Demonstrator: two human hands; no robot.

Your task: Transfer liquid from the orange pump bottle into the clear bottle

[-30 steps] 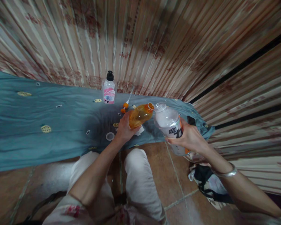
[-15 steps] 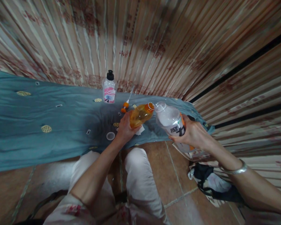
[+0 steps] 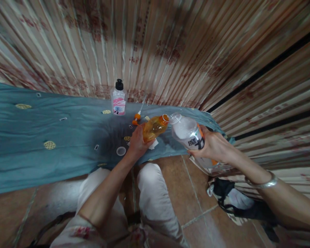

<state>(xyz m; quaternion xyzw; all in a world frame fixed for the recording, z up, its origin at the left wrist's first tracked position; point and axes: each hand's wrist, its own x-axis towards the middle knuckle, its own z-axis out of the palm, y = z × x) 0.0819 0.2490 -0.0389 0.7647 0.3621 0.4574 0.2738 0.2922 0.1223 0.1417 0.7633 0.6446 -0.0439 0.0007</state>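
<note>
My left hand (image 3: 139,142) is wrapped round an amber see-through bottle (image 3: 155,128), which tilts with its open mouth up to the right. Closed on a larger clear bottle (image 3: 184,130) with a black-and-orange label, my right hand (image 3: 215,144) holds it tipped to the left. The two mouths meet or nearly meet; I cannot tell whether they touch. Whitish contents show in the clear bottle. Behind my left hand lies an orange pump top (image 3: 136,118) with a long clear tube. A small round white cap (image 3: 121,151) lies left of that hand.
A clear bottle with a black cap and pink label (image 3: 119,100) stands upright near the curtain (image 3: 93,51). Teal cloth (image 3: 74,137) covers the low surface. Scraps of white paper (image 3: 153,144) lie under the amber bottle. A dark and white bag or cloth (image 3: 235,198) sits on the tiled floor.
Both hands keep hold of their bottles, mouth to mouth, almost unmoved. The camera view has shifted slightly, so the standing bottle and the pump top appear a little further left.
</note>
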